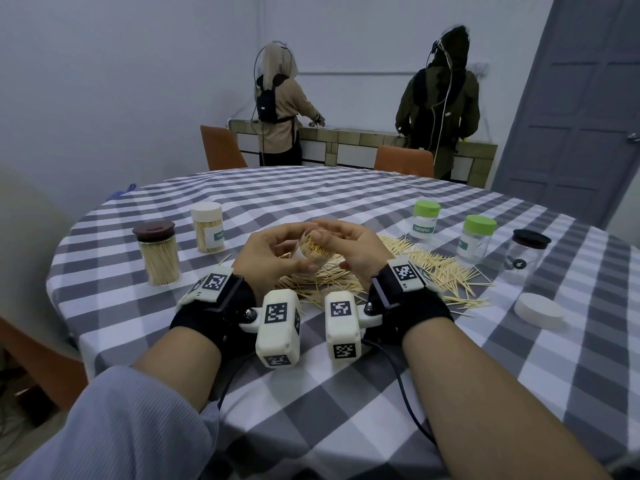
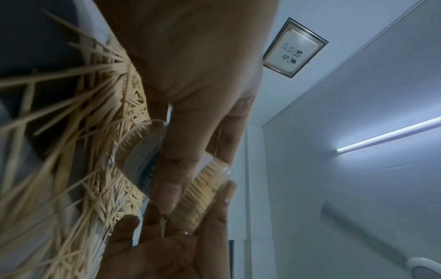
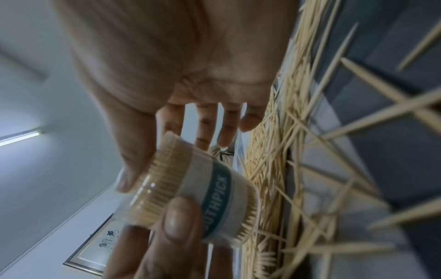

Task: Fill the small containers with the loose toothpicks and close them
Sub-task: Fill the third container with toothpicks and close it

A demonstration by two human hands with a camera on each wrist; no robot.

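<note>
A clear toothpick container (image 1: pixel 313 253) with a white and teal label, packed with toothpicks and lidless, is held tilted above the loose toothpick pile (image 1: pixel 433 268). My left hand (image 1: pixel 273 251) grips its body, thumb across the label (image 3: pixel 214 198). My right hand (image 1: pixel 349 240) wraps the open mouth, its thumb on the toothpick tips and its fingers behind the rim. The left wrist view shows the container (image 2: pixel 143 160) between both hands. In the right wrist view my right hand (image 3: pixel 167 122) has its thumb beside the container's mouth. A loose white lid (image 1: pixel 538 310) lies on the right.
Closed and full of toothpicks, a brown-lidded jar (image 1: pixel 157 252) and a white-lidded container (image 1: pixel 207 230) stand on the left. Two green-lidded containers (image 1: pixel 425 220) (image 1: pixel 476 239) and a black-lidded jar (image 1: pixel 526 258) stand on the right. Two people stand at the far counter.
</note>
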